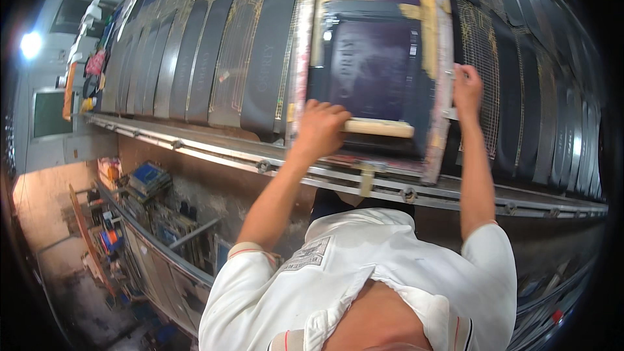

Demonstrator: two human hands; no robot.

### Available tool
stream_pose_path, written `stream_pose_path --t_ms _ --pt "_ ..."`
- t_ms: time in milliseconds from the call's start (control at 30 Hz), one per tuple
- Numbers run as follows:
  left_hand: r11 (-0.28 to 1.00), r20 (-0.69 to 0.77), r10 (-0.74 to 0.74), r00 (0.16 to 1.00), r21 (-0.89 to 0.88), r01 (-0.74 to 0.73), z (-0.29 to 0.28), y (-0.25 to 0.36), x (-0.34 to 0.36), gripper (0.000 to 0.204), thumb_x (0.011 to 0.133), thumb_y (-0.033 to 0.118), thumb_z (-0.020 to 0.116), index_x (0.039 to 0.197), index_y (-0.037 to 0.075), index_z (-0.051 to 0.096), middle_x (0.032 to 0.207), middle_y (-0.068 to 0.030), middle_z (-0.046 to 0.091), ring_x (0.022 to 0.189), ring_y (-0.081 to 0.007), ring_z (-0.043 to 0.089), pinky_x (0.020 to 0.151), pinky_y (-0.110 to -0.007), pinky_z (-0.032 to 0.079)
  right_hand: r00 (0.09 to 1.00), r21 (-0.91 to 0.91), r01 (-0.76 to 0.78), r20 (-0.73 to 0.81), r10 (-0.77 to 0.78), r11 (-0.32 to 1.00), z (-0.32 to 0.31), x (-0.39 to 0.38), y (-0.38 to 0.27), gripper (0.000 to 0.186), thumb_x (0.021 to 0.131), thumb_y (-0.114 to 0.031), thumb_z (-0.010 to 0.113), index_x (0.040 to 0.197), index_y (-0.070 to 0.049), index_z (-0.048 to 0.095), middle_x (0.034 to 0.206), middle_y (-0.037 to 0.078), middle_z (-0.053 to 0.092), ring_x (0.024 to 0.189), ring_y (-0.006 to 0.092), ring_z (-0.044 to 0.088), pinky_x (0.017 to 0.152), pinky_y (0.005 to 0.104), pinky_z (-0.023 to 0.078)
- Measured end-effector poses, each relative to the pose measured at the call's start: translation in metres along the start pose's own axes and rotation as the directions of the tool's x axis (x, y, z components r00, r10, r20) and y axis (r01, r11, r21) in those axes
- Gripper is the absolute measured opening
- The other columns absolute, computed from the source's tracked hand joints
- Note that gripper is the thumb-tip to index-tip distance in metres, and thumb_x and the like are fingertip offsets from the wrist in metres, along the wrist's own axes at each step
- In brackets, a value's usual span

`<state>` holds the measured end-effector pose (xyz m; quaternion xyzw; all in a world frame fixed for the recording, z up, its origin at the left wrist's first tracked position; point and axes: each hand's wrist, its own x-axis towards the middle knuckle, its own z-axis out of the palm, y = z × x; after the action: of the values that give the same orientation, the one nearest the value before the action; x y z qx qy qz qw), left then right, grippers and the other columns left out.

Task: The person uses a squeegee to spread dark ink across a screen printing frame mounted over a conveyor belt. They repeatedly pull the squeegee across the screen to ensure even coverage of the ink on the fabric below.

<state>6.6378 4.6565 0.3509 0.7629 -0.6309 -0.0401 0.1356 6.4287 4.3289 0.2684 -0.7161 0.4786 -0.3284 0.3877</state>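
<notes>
Far to the left of both hands, dark fabric panels (195, 58) lay side by side along the long table, above its metal rail (195, 149). The left hand (320, 129) was closed around the wooden squeegee (377, 128), knuckles up, pressing it onto the dark mesh inside the screen frame (300, 58). Just to the right, the right hand (467, 90) gripped the frame's right edge, fingers curled over it, with more dark panels (546, 104) lying beyond.

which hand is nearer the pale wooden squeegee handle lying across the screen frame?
Left. The left hand grips the left end of the pale wooden squeegee handle; the right hand is off it, holding the right edge of the pink-stained rectangular screen frame.
</notes>
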Motion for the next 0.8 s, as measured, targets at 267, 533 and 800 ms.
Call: stream_pose_path --t_ms 267,533,800 --pt "0.999 -0.085 0.054 0.995 0.012 -0.053 -0.070 -0.172 -0.095 0.032 0.064 0.011 0.088 0.093 0.013 0.075 0.096 -0.0013 0.076 0.081 -0.0253 0.066 0.077 -0.040 0.044 0.993 0.110 -0.002 -0.115 0.015 0.994 0.192 -0.080 -0.110 0.018 0.095 -0.025 0.068 0.096 -0.007 0.068 0.090 0.020 0.073 0.092 0.0462 0.069 0.081 0.0497 0.054" --pt "0.992 -0.102 0.120 0.988 -0.013 -0.122 -0.062 -0.181 -0.158 0.046 0.059 0.001 0.082 0.103 0.011 0.074 0.105 -0.0023 0.076 0.084 -0.0239 0.065 0.079 -0.039 0.043 0.987 -0.024 -0.015 -0.159 0.011 1.000 0.208 -0.086 -0.123 0.026 0.095 -0.034 0.068 0.096 -0.008 0.068 0.072 0.017 0.068 0.077 0.0394 0.070 0.071 0.0457 0.051" --pt "0.991 -0.080 0.136 0.987 -0.002 -0.137 -0.048 -0.206 -0.126 0.050 0.055 -0.002 0.074 0.103 0.012 0.071 0.106 -0.0017 0.074 0.084 -0.0235 0.063 0.080 -0.039 0.043 0.995 -0.220 -0.096 -0.055 0.086 0.971 0.212 -0.082 -0.120 0.022 0.096 -0.034 0.065 0.102 -0.014 0.073 0.099 0.021 0.074 0.098 0.0483 0.068 0.084 0.0545 0.055"
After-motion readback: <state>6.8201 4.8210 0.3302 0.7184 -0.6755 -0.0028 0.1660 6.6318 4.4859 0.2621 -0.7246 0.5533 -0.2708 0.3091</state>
